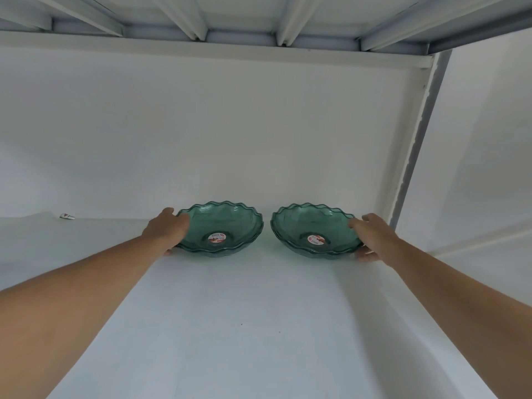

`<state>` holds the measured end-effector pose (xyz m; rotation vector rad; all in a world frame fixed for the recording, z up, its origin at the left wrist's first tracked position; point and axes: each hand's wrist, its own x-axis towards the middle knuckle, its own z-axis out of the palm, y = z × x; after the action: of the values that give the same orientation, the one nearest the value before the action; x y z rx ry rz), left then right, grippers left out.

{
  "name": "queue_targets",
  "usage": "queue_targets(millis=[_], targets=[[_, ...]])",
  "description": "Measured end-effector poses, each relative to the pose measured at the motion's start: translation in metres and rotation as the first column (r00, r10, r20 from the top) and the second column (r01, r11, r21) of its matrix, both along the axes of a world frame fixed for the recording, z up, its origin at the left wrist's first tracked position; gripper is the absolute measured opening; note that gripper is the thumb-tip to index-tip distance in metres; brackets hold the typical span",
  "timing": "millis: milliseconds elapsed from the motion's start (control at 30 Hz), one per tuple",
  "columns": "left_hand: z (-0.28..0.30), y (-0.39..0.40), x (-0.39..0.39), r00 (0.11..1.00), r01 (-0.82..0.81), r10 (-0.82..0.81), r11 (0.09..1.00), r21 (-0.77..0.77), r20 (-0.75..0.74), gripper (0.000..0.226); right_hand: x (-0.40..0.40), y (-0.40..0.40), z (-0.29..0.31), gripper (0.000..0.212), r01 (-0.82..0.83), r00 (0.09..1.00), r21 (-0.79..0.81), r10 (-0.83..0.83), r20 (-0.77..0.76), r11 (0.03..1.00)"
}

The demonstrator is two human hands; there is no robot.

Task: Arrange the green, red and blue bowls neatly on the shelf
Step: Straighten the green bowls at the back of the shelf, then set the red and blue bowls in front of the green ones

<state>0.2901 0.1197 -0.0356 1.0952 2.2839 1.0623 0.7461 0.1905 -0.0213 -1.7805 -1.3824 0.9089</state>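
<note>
At the back of the white shelf (259, 298), left hand (168, 230) grips the outer left rim of one green bowl (227, 226); just beside it, apart, a second green bowl (308, 226) is gripped at its right rim by the right hand (374, 240); each bowl lies inward of its hand

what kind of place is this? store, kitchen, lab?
Probably a storage or stockroom shelving unit, not a kitchen. The white shelf board sits in a metal rack with a slotted upright and ribbed shelf underside overhead. Both green bowls carry retail stickers, suggesting new stock.
</note>
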Motion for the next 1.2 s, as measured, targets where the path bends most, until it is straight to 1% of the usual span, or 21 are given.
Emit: queue_targets(millis=[33, 67, 133, 233, 267, 367, 500, 600, 733, 867, 933, 1033, 1133, 1200], targets=[[0.002, 0.001, -0.002, 0.995, 0.009, -0.009, 1.000, -0.004, -0.100, 0.074, -0.001, -0.002, 0.005, 0.067, -0.012, 0.994, 0.047, 0.007, 0.105, 0.999], [0.006, 0.001, -0.002, 0.984, 0.021, -0.017, 1.000, 0.022, -0.177, 0.077, -0.003, -0.005, 0.011, 0.070, -0.039, 0.974, 0.105, 0.015, 0.224, 0.994], [0.016, -0.001, 0.000, 0.965, 0.083, -0.053, 0.991, 0.106, -0.259, 0.075, -0.012, -0.010, 0.020, 0.071, -0.120, 0.905, 0.201, 0.024, 0.424, 0.972], [0.032, -0.009, 0.012, 0.918, 0.250, -0.185, 0.956, 0.152, -0.350, 0.072, -0.032, -0.021, 0.031, 0.064, -0.236, 0.795, 0.270, 0.026, 0.606, 0.934], [0.036, -0.011, 0.017, 0.900, 0.294, -0.218, 0.943, 0.156, -0.378, 0.071, -0.040, -0.025, 0.034, 0.062, -0.273, 0.783, 0.277, 0.045, 0.621, 0.921], [0.043, -0.019, 0.031, 0.871, 0.351, -0.259, 0.923, 0.160, -0.417, 0.069, -0.061, -0.036, 0.038, 0.060, -0.340, 0.800, 0.261, 0.133, 0.585, 0.904], [0.044, -0.034, 0.039, 0.869, 0.345, -0.268, 0.931, 0.120, -0.416, 0.070, -0.082, -0.048, 0.031, 0.060, -0.402, 0.776, 0.233, 0.194, 0.601, 0.885], [0.046, -0.052, 0.036, 0.871, 0.321, -0.243, 0.939, 0.119, -0.427, 0.069, -0.095, -0.059, 0.026, 0.060, -0.439, 0.730, 0.230, 0.195, 0.655, 0.869], [0.046, -0.083, 0.022, 0.845, 0.363, -0.288, 0.928, 0.088, -0.450, 0.067, -0.123, -0.083, 0.029, 0.064, -0.467, 0.702, 0.217, 0.210, 0.680, 0.857], [0.050, -0.116, -0.008, 0.821, 0.403, -0.313, 0.910, 0.095, -0.478, 0.067, -0.164, -0.120, 0.036, 0.063, -0.487, 0.682, 0.239, 0.195, 0.705, 0.840], [0.051, -0.135, -0.029, 0.798, 0.420, -0.330, 0.904, 0.074, -0.504, 0.068, -0.192, -0.142, 0.042, 0.062, -0.491, 0.670, 0.249, 0.179, 0.720, 0.835], [0.048, -0.169, -0.071, 0.754, 0.426, -0.350, 0.904, 0.009, -0.555, 0.071, -0.244, -0.177, 0.044, 0.062, -0.488, 0.652, 0.247, 0.161, 0.741, 0.837], [0.045, -0.203, -0.122, 0.745, 0.406, -0.355, 0.913, -0.039, -0.564, 0.071, -0.305, -0.212, 0.041, 0.064, -0.495, 0.659, 0.231, 0.188, 0.728, 0.838], [0.050, -0.223, -0.151, 0.740, 0.399, -0.350, 0.916, -0.044, -0.574, 0.069, -0.343, -0.230, 0.041, 0.061, -0.515, 0.657, 0.224, 0.213, 0.723, 0.828]])
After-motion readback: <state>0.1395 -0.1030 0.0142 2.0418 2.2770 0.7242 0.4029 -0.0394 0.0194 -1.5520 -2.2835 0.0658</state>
